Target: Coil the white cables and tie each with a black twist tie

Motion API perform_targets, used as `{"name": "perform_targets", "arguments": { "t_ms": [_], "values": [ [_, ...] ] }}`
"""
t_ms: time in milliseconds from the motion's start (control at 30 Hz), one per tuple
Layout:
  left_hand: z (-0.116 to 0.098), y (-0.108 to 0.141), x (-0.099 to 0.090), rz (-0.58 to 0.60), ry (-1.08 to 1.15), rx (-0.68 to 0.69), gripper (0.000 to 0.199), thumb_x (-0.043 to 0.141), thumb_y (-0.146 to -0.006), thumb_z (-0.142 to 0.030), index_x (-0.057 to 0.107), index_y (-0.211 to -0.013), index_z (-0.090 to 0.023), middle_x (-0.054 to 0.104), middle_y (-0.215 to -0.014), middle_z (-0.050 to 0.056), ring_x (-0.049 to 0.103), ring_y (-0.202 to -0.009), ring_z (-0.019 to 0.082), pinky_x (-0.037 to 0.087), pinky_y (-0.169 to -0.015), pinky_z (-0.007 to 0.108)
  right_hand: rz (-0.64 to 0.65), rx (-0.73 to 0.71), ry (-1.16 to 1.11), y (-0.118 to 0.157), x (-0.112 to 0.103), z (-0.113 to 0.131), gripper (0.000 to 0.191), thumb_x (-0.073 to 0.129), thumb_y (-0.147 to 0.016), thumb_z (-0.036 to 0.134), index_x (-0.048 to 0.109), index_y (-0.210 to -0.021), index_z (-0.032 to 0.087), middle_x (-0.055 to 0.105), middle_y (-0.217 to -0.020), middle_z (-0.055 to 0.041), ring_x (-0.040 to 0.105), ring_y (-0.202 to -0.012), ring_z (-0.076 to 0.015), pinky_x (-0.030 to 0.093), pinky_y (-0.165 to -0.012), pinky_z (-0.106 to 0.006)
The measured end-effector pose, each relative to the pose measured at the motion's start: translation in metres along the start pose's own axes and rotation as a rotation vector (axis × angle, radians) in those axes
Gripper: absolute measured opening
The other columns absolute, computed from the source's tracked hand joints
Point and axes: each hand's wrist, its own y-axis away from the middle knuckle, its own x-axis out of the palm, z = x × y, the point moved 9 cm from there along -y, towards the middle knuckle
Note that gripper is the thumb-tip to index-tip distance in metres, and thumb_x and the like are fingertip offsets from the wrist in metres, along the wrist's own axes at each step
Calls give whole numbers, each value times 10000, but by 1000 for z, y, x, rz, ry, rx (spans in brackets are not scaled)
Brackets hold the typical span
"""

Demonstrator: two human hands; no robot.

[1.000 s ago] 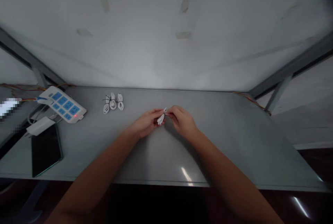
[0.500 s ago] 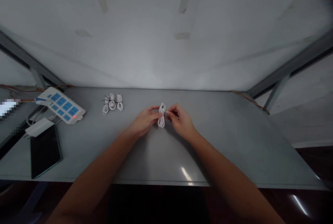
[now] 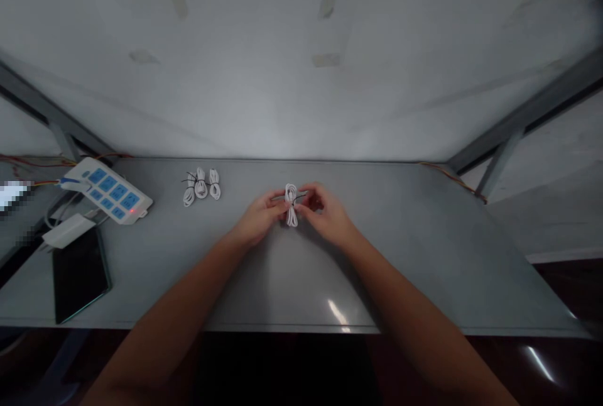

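A coiled white cable stands roughly upright over the middle of the table, pinched in at its waist by a thin black tie. My left hand grips the coil from its left side, with the thumb in front and the fingers partly hidden behind it. On the right, the curled thumb and fingers of my right hand are at the black tie, close against the coil. Three more white cable bundles, bound with black ties, lie together at the back left.
A white power strip with blue sockets and a lit red light lies at the left. In front of it are a white adapter and a dark tablet. Metal frame bars slope at both sides; a pale wall rises behind the table.
The black tie now draws the coil in tighter at its middle, so its loops fan out above and below. My right fingers have shifted slightly around the tie. The view has moved a little.
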Motion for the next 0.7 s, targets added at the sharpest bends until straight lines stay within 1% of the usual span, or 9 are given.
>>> {"name": "perform_targets", "arguments": {
  "t_ms": [33,100,133,200,267,367,433,567,700],
  "values": [
    [1,0,0,8,21,-19,445,890,-724,-269,739,-1124,-145,766,-924,85,695,-795,181,508,-772,301,8,-98,91,1,0,11,295,712,-868,280,657,-1151,217,647,-949,-40,638,-831,-183,556,-674,-313],
    [2,0,2,36,55,-51,388,879,-721,-258,767,-1072,-136,763,-926,90,688,-806,178,510,-780,296,32,-253,235,6,2,27,299,671,-889,183,681,-1184,231,635,-1128,-97,638,-1018,-224,582,-774,-356],
    [2,0,2,49,66,-62,356,872,-721,-253,779,-1043,-132,760,-919,90,681,-803,173,507,-774,288,42,-308,286,8,3,32,289,647,-906,153,693,-1177,242,629,-1174,-107,629,-1078,-235,585,-828,-381],
    [2,0,2,62,76,-80,282,858,-725,-246,794,-974,-131,749,-889,80,660,-786,158,494,-752,268,53,-376,350,10,5,37,269,617,-939,131,710,-1155,261,647,-1167,-98,629,-1100,-234,573,-910,-414],
    [2,0,0,65,70,-102,203,846,-734,-243,795,-898,-134,734,-849,67,642,-770,149,482,-742,260,74,-400,372,11,8,37,242,609,-971,147,719,-1153,262,673,-1098,-81,650,-1035,-219,568,-917,-409],
    [2,2,-1,77,50,-135,149,834,-761,-251,788,-842,-135,719,-811,60,629,-746,146,467,-737,266,102,-391,345,11,10,33,215,609,-992,179,726,-1161,242,683,-1020,-70,664,-935,-198,573,-840,-359],
    [1,4,1,93,39,-147,165,836,-774,-258,792,-866,-129,725,-828,69,633,-754,149,465,-745,270,105,-375,321,11,10,32,205,607,-992,176,729,-1143,242,679,-1003,-60,665,-910,-190,567,-815,-337],
    [4,7,5,125,25,-174,251,858,-778,-270,798,-982,-136,751,-942,98,664,-822,161,481,-789,277,99,-335,326,10,9,30,130,628,-969,158,710,-1044,226,651,-963,-43,654,-869,-183,542,-788,-314],
    [4,8,7,132,13,-162,254,867,-776,-289,799,-988,-167,752,-940,73,667,-828,153,488,-793,271,124,-347,368,12,12,34,97,577,-995,164,652,-1026,217,622,-960,-45,625,-844,-180,516,-775,-305]
  ]
}}
